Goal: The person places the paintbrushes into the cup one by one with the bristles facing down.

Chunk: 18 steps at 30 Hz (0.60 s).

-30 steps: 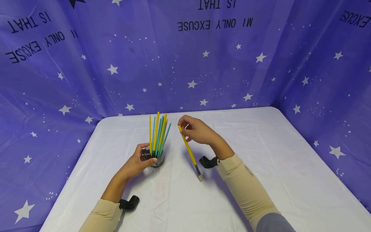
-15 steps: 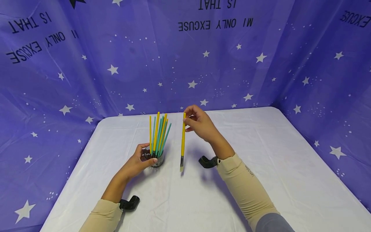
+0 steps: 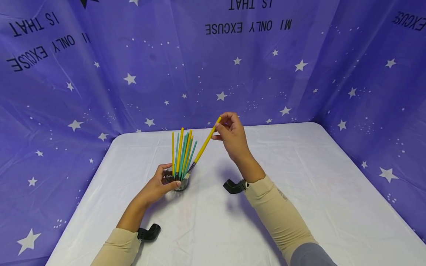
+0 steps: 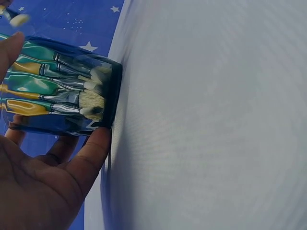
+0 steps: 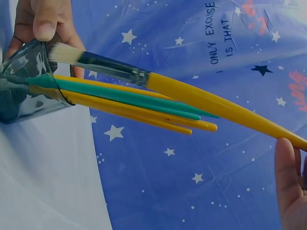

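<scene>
My left hand (image 3: 163, 186) holds a clear glass (image 4: 62, 129) around its side, the thumb in front and the fingers behind. Inside stand several paintbrushes (image 3: 179, 155) with yellow and teal handles, bristles down at the glass bottom. My right hand (image 3: 233, 136) pinches a yellow paintbrush (image 3: 206, 143) near the top of its handle. This brush leans to the left, and its pale bristles (image 5: 65, 53) are right at the rim of the glass in the right wrist view. In the left wrist view only the blurred tip of that brush shows at the top left corner.
A white cloth (image 3: 299, 207) covers the table under the glass. Purple curtains (image 3: 213, 74) with white stars hang behind the table and along its sides. Each wrist carries a black camera mount (image 3: 234, 186).
My right hand has risen, and the yellow paintbrush has swung from slanting right through vertical, bringing its bristles left to the glass. The left hand and the glass have stayed in place.
</scene>
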Tool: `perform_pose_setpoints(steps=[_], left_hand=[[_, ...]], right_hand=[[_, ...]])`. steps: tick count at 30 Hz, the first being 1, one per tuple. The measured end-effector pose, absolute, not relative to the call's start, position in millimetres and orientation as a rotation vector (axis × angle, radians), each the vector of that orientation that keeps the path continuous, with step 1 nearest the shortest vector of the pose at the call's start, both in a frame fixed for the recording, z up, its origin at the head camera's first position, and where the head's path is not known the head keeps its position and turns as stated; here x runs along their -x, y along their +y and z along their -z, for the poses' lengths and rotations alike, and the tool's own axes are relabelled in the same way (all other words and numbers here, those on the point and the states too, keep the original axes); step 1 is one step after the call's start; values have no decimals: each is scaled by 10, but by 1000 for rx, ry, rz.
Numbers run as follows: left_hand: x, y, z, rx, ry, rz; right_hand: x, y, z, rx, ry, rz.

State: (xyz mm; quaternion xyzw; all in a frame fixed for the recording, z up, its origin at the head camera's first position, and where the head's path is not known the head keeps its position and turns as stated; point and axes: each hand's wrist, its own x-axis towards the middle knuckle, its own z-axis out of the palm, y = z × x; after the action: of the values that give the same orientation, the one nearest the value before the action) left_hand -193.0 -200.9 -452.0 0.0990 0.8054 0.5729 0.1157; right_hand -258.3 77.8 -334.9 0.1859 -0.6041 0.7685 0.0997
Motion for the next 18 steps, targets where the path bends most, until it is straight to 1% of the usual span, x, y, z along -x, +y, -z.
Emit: perform_pose_setpoints(steps=[8,18], left_hand=[[1936,-2022,4517,-295,2373,-1667],[1925,-2007,4510,-264,2367,-1664]], right_hand=[[2581,691,3381,-515,-1749,-2259],[2561,491,3575,-652,-1933,-2116]])
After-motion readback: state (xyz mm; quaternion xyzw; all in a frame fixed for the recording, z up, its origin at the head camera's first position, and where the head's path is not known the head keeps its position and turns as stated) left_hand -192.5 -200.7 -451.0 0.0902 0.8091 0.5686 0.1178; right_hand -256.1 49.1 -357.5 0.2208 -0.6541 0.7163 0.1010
